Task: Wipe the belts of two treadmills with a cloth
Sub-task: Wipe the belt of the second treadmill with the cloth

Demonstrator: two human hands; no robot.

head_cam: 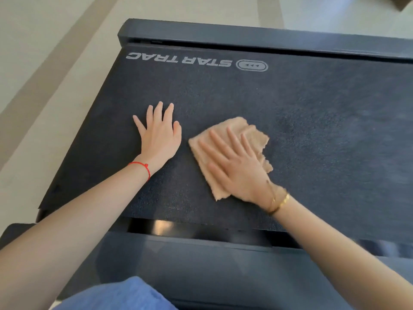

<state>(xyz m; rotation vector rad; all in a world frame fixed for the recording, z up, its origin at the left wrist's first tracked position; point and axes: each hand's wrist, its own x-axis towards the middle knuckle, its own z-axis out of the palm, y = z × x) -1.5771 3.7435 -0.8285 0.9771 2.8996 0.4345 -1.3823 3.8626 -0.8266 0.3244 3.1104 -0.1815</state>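
A dark textured treadmill belt (301, 113) with a white "STAR TRAC" logo fills most of the view. A tan cloth (250, 133) lies flat on the belt near its middle. My right hand (237, 166) presses on the cloth with straight, spread fingers and covers much of it. My left hand (158, 135) rests flat on the bare belt just left of the cloth, fingers spread and not touching it. A red string bracelet is on my left wrist and a gold bangle on my right.
The treadmill's dark side rails (201, 260) run along the near and far edges of the belt. Beige tiled floor (44, 63) lies to the left and beyond. Blue fabric of my clothing (125, 296) shows at the bottom.
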